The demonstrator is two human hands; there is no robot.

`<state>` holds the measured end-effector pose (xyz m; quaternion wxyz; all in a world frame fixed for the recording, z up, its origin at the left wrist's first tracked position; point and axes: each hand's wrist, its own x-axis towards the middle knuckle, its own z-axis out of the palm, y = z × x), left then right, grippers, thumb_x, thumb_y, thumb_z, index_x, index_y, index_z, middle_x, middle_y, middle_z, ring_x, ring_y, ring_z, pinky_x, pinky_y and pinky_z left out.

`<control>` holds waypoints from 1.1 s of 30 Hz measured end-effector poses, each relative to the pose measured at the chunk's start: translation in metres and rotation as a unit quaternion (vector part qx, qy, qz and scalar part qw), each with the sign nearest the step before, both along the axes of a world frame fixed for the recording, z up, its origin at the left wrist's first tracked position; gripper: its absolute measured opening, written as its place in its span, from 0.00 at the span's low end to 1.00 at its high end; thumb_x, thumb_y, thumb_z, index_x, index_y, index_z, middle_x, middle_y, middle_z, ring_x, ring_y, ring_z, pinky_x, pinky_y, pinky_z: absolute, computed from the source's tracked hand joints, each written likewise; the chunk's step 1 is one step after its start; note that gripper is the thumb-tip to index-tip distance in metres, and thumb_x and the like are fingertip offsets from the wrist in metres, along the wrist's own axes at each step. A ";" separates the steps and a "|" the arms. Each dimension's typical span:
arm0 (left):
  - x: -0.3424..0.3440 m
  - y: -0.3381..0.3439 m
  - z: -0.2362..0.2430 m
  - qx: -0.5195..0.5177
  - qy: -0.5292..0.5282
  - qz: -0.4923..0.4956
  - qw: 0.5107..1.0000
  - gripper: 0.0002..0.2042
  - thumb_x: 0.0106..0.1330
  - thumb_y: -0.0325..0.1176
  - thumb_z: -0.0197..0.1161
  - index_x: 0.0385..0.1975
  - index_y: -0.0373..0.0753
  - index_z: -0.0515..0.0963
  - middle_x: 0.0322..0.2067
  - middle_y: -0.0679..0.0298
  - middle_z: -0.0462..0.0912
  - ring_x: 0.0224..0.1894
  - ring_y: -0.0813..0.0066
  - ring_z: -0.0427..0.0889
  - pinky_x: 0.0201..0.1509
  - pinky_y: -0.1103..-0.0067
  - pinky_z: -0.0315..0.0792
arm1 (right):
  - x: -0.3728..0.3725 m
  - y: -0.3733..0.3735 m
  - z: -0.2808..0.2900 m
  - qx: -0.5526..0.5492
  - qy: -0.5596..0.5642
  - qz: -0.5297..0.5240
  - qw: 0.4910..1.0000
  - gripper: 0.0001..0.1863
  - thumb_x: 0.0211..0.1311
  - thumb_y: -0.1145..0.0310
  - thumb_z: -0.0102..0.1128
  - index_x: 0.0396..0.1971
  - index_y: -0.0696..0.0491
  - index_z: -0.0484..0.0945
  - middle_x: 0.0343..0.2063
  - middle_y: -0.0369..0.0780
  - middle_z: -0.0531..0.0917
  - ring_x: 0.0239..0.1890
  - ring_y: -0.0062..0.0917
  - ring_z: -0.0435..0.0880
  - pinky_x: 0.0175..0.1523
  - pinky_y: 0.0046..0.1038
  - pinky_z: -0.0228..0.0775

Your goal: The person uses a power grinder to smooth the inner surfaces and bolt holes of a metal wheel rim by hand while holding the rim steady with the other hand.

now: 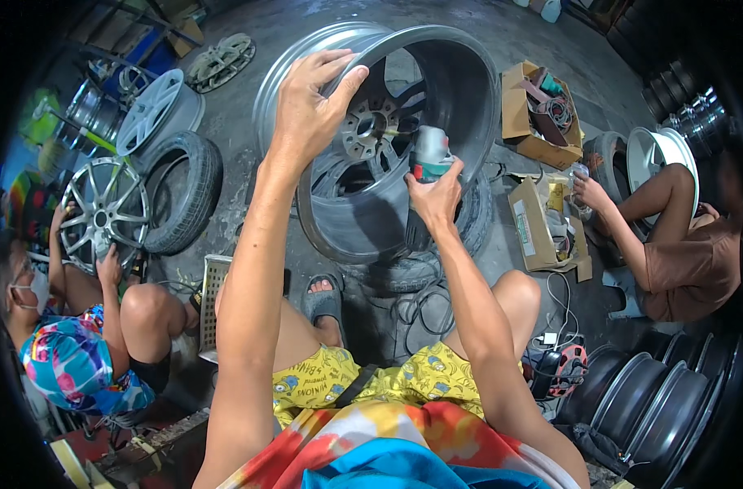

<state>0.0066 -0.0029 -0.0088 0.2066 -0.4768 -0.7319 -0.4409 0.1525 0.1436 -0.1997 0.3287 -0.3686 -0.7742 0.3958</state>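
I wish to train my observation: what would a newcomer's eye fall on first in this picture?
First, probably the large, round grey metal wheel, tilted at upper centre, with the left hand at its upper edge. Then the teal-and-grey handheld power tool in the right hand, before the wheel's opening. Lower centre, bright yellow patterned shorts also stand out.
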 end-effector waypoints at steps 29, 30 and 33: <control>0.013 0.003 -0.003 0.006 0.027 -0.007 1.000 0.15 0.70 0.37 0.68 0.50 0.34 0.86 0.52 0.56 0.87 0.57 0.59 0.82 0.63 0.70 0.71 | -0.006 -0.006 0.009 -0.125 -0.085 0.002 0.988 0.48 0.44 0.55 0.82 0.58 0.62 0.60 0.45 0.59 0.84 0.49 0.53 0.86 0.57 0.42 0.76; 0.014 0.003 -0.003 0.006 0.028 -0.007 1.000 0.15 0.70 0.37 0.68 0.50 0.34 0.86 0.52 0.56 0.87 0.57 0.59 0.82 0.63 0.70 0.71 | -0.005 -0.006 0.011 -0.126 -0.085 0.002 0.988 0.48 0.44 0.55 0.82 0.58 0.62 0.60 0.45 0.59 0.84 0.49 0.53 0.86 0.57 0.42 0.76; 0.016 0.003 -0.002 0.001 0.026 -0.004 1.000 0.15 0.70 0.37 0.68 0.50 0.34 0.86 0.52 0.56 0.87 0.57 0.59 0.82 0.63 0.70 0.71 | 0.000 -0.005 0.023 -0.117 -0.062 0.020 0.991 0.49 0.43 0.56 0.82 0.59 0.64 0.61 0.47 0.59 0.84 0.50 0.51 0.86 0.58 0.41 0.76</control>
